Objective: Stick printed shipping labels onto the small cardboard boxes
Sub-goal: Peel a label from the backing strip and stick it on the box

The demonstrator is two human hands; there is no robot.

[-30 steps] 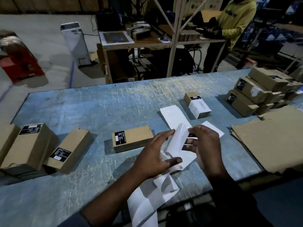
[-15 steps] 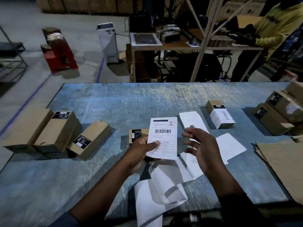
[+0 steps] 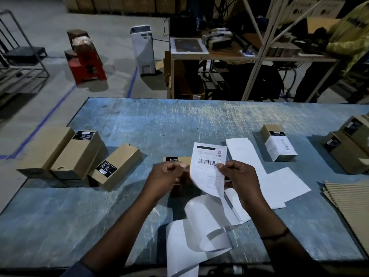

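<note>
A printed shipping label (image 3: 208, 166) with a barcode hangs curled in the air above the blue table (image 3: 139, 126). My right hand (image 3: 238, 177) pinches its right edge. My left hand (image 3: 166, 176) is closed over a small cardboard box (image 3: 175, 159) just left of the label; only the box's far end with a black sticker shows. Three more small boxes lie at the left (image 3: 44, 150), (image 3: 79, 154), (image 3: 116, 166). One box (image 3: 279, 145) to the right carries a white label.
White backing sheets lie around my hands, one curled strip (image 3: 199, 236) hanging over the near edge, others (image 3: 279, 186) to the right. A stack of boxes (image 3: 347, 150) and corrugated cardboard (image 3: 351, 206) sit at the right. Beyond the table a person (image 3: 347, 37) works at a bench.
The label was peeled from its backing and lifted by my left hand; now my right hand holds it and my left hand has gone onto the small box.
</note>
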